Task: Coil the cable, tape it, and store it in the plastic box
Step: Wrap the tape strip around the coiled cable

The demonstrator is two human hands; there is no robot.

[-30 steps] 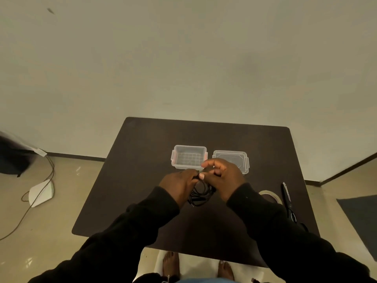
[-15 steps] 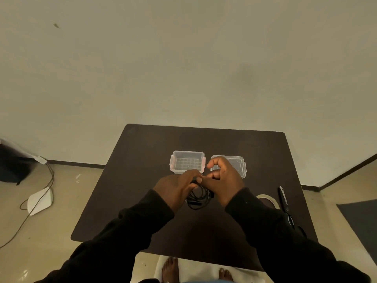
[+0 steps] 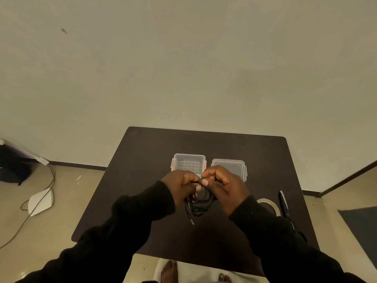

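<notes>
Coiling stage: left hand (image 3: 180,185) and right hand (image 3: 223,185) each close their grip on the black cable (image 3: 199,203) above the surface (image 3: 142,180), near the open plastic box (image 3: 188,162). Loops should be kept even, with the dangling plug tucked in before taping.

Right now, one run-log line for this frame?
phase: coiling | left hand + right hand: holding black cable | plug end dangling | tape roll: untouched | plastic box: open
</notes>
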